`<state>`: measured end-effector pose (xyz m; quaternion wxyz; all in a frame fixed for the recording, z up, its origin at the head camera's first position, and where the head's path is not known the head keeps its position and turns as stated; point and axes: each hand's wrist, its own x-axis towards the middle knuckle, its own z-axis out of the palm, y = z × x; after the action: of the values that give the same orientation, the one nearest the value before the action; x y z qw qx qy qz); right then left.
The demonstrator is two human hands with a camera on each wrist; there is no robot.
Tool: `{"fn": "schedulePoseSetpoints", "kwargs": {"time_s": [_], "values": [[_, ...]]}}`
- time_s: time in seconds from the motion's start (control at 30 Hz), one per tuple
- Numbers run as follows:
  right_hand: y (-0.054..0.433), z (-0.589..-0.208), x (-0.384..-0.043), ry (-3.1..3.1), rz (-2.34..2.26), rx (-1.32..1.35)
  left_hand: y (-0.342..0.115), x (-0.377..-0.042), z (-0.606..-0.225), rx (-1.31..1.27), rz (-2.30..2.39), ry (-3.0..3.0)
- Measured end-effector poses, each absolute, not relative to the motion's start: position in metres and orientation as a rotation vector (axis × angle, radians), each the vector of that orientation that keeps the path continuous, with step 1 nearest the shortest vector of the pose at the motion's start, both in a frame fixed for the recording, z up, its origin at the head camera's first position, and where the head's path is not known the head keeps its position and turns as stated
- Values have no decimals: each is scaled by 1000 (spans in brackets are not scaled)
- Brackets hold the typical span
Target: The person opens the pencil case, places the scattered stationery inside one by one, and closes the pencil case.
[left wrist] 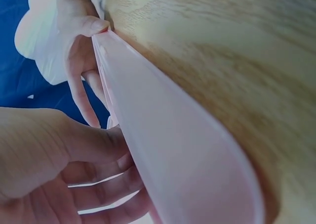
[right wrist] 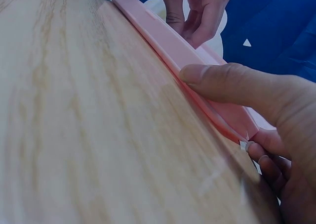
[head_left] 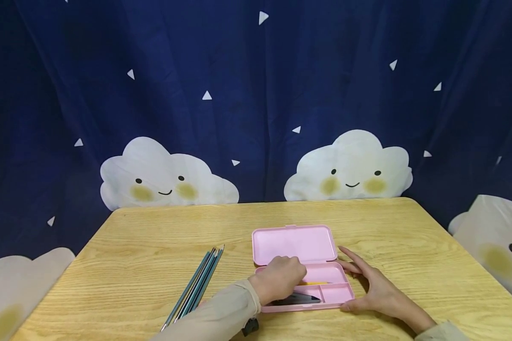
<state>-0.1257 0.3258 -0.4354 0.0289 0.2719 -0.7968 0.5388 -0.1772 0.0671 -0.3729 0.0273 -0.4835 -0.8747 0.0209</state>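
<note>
A pink pencil case lies with its lid raised back toward the far side. My left hand reaches down into it from the left, knuckles up, fingertips hidden inside. From under that hand a yellow pencil sticks out in the long rear compartment; I cannot tell whether the fingers pinch it. Dark, pointed pens or pencils lie in the front compartment. Around the case's right end, my right hand holds it, thumb on the front wall and fingers toward the hinge side.
A bundle of dark green and teal pencils lies on the wooden table to the left of the case, partly behind the left sleeve. The small front-right compartment shows its bare floor. A navy curtain with clouds hangs behind.
</note>
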Motion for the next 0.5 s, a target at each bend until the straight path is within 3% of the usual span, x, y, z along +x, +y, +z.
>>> {"fn": "schedulePoseSetpoints", "kwargs": {"time_s": [0.5], "values": [[327, -433, -128, -2491, 1686, 807, 59, -183, -374, -1529, -33, -2753]]}}
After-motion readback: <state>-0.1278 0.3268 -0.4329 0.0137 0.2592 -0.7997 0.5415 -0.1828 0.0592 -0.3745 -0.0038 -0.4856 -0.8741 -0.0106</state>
